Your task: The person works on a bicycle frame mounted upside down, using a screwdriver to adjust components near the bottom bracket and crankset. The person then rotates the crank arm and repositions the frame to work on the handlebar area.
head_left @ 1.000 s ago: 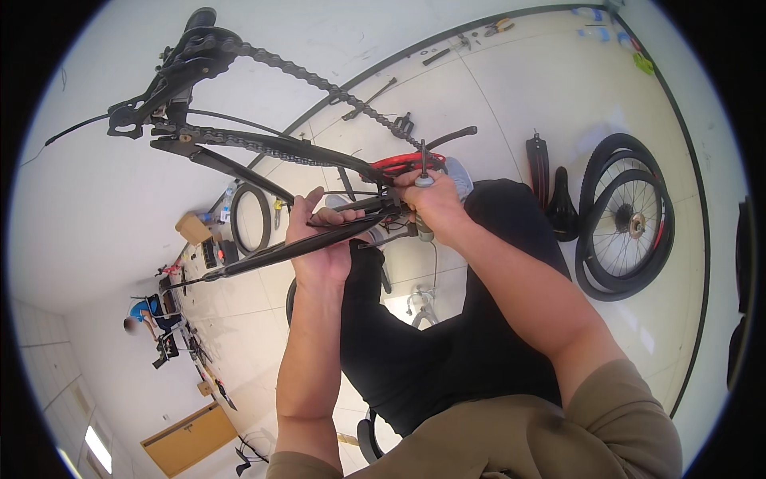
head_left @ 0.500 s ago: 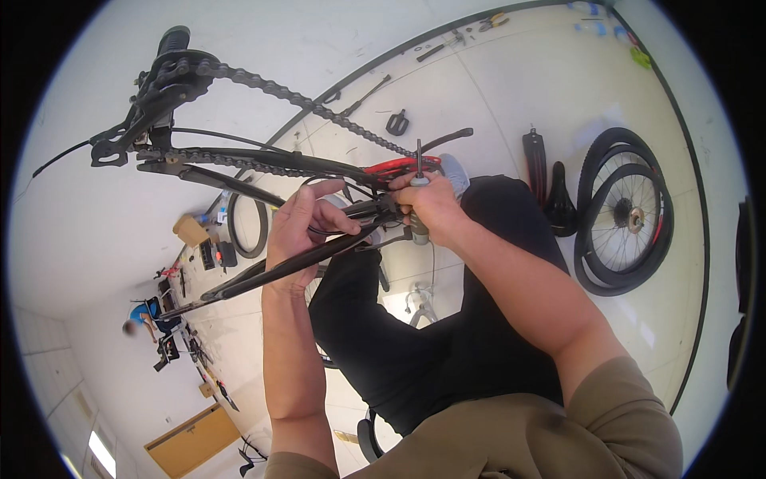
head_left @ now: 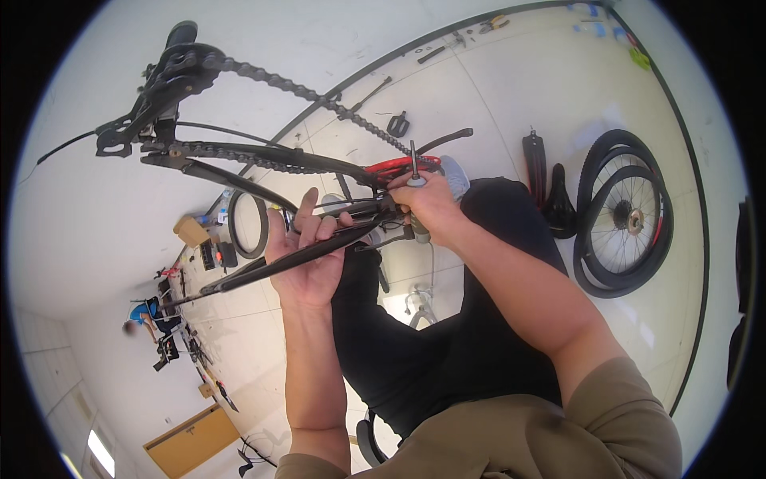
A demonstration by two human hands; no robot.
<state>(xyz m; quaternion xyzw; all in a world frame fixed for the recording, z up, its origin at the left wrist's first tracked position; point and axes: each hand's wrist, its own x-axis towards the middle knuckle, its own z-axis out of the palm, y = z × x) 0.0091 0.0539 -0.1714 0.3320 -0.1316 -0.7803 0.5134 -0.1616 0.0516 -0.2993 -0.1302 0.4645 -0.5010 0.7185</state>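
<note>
A black bicycle frame stretches across in front of me, its chain hanging loose from the rear derailleur to a red chainring. My left hand is palm up under a frame tube, its half-curled fingers rising on the far side and loosely round it. Thin black cables run close to those fingertips. My right hand is closed on the grey handle of a screwdriver, whose shaft points up, beside the bottom bracket area. What the right fingertips touch behind the frame is hidden.
Two wheels lie on the floor at right, beside a black saddle. A pedal and pliers lie farther off. At far left a tyre rests near a cardboard box, and another person crouches.
My left hand has shifted slightly right and its fingers have come away from the cables, spreading upward. The right hand stays on the screwdriver, whose shaft has tilted slightly left.
</note>
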